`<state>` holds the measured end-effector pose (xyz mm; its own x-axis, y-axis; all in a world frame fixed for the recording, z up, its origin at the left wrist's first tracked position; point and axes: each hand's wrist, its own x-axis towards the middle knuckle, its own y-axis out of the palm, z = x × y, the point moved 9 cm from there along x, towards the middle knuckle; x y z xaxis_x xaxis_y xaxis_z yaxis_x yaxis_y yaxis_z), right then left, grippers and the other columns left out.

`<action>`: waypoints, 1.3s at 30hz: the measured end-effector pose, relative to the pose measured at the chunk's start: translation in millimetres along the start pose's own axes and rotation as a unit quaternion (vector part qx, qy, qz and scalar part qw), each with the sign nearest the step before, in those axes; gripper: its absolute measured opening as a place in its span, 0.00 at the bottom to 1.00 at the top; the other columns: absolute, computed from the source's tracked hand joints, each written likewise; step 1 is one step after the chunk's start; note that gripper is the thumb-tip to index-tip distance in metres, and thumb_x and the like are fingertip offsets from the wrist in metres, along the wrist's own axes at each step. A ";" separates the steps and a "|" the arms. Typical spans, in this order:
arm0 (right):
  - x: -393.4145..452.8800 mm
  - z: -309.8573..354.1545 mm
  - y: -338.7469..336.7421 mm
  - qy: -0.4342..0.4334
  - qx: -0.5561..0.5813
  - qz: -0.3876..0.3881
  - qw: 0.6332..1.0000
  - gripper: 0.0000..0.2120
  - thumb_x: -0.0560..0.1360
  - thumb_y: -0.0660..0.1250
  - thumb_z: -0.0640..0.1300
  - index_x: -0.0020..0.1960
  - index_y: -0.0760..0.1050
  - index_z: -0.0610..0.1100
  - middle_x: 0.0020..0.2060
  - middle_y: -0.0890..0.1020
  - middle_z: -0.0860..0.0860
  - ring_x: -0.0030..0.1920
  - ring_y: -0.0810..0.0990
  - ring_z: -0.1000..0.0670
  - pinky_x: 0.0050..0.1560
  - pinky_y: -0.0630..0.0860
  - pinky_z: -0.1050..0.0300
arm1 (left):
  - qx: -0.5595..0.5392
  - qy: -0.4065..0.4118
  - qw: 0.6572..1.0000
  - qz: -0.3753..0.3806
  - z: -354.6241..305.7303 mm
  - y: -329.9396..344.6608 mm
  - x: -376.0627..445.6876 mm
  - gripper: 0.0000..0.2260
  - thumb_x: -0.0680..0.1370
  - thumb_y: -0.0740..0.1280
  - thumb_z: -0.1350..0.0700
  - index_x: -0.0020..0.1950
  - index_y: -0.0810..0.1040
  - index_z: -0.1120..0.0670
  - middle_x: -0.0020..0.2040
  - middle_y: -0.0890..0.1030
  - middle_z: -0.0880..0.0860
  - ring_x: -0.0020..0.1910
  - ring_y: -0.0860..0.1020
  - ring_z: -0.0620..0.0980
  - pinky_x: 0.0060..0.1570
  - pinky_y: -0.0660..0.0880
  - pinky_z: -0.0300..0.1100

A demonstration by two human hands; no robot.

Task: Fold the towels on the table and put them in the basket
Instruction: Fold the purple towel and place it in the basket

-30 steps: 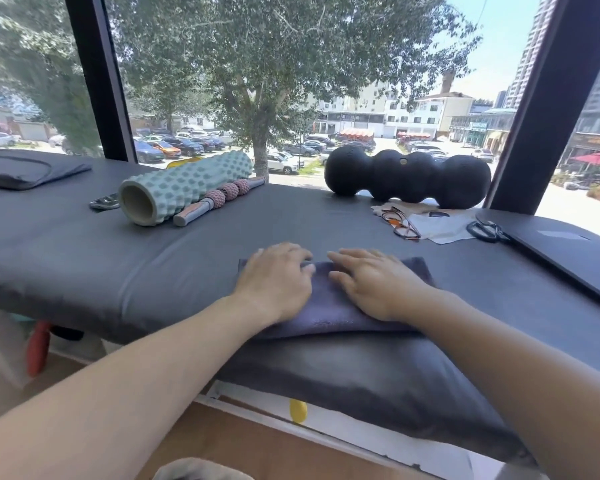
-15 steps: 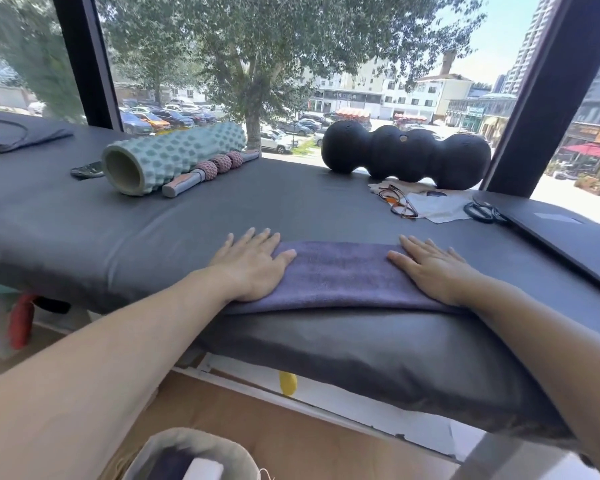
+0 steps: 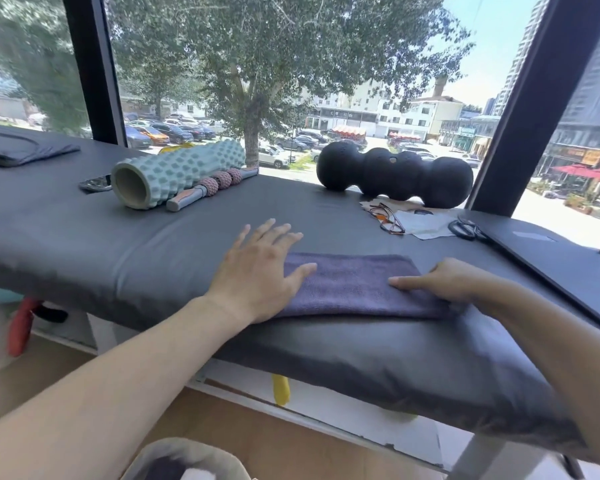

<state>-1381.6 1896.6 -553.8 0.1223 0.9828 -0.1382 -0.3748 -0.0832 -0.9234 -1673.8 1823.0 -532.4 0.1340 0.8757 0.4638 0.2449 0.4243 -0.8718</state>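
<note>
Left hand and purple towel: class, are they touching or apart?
Touching. The head view shows the left hand lying flat on the purple towel's left end.

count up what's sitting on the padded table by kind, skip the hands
Massage rollers: 3 (teal foam roller, black bumpy roller, roller stick)
Purple towel: 1
Glasses: 1
Scissors: 1
White paper or cloth: 1
Dark phone-like thing: 1
Black flat board: 1
Dark folded cloth: 1
Total: 10
</note>
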 end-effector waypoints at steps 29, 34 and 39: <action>-151.8 189.0 59.3 -0.334 0.075 -0.371 0.863 0.06 0.68 0.73 0.53 0.44 0.81 0.61 0.27 0.81 0.57 0.28 0.79 0.52 0.30 0.62 0.60 | -0.498 -0.321 0.805 -0.011 96.4 21.1 -0.2 0.09 0.78 0.72 0.61 0.57 0.79 0.58 0.38 0.80 0.56 0.24 0.76 0.45 0.25 0.76 0.37; -158.5 191.5 71.9 -0.380 0.074 -0.358 0.849 0.07 0.65 0.76 0.51 0.43 0.84 0.59 0.28 0.81 0.57 0.30 0.80 0.56 0.30 0.64 0.62 | -0.511 -0.343 0.788 -0.018 104.6 25.1 -2.2 0.05 0.78 0.66 0.65 0.46 0.80 0.57 0.35 0.76 0.53 0.26 0.73 0.47 0.24 0.72 0.35; -160.7 191.6 88.5 -0.425 0.082 -0.312 0.846 0.09 0.68 0.74 0.53 0.48 0.87 0.57 0.47 0.87 0.60 0.54 0.84 0.57 0.49 0.82 0.55 | -0.487 -0.344 0.802 -0.023 109.7 27.3 -0.8 0.05 0.76 0.66 0.64 0.44 0.80 0.56 0.38 0.79 0.55 0.37 0.77 0.54 0.39 0.78 0.46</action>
<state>-1610.5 1762.8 -544.7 -0.3349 0.5964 0.7295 -0.6118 0.4512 -0.6497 -1772.6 1859.1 -573.8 -0.3763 0.9265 0.0043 0.9138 0.3719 -0.1634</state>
